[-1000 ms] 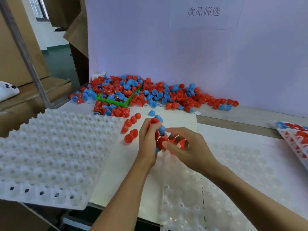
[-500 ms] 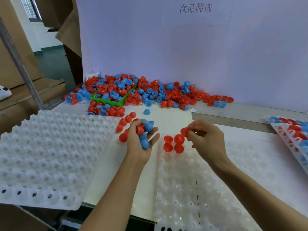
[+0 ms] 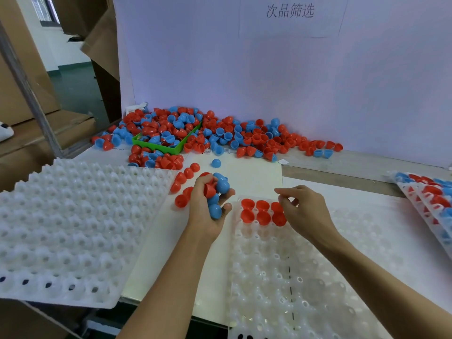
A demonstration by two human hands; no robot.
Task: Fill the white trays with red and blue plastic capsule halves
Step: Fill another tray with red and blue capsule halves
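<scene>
My left hand (image 3: 208, 206) cups a handful of capsule halves (image 3: 216, 192), blue ones and a red one, just left of the white tray (image 3: 318, 277) in front of me. Several red halves (image 3: 259, 212) sit in the tray's far-left pockets in two short rows. My right hand (image 3: 303, 209) hovers over the right end of those rows, thumb and fingers loosely curled, with nothing visible in them. A big heap of loose red and blue halves (image 3: 220, 135) lies against the back wall.
A second white tray (image 3: 68, 228) lies at the left. A green bin (image 3: 168, 146) sits in the heap. Loose red halves (image 3: 183, 189) and one blue half (image 3: 216, 163) lie on the white board. A filled tray (image 3: 430, 196) leans at the right edge.
My right hand carried a red half from my left hand to the tray and let it go; more red halves now sit in the tray. The left hand stays cupped round its handful.
</scene>
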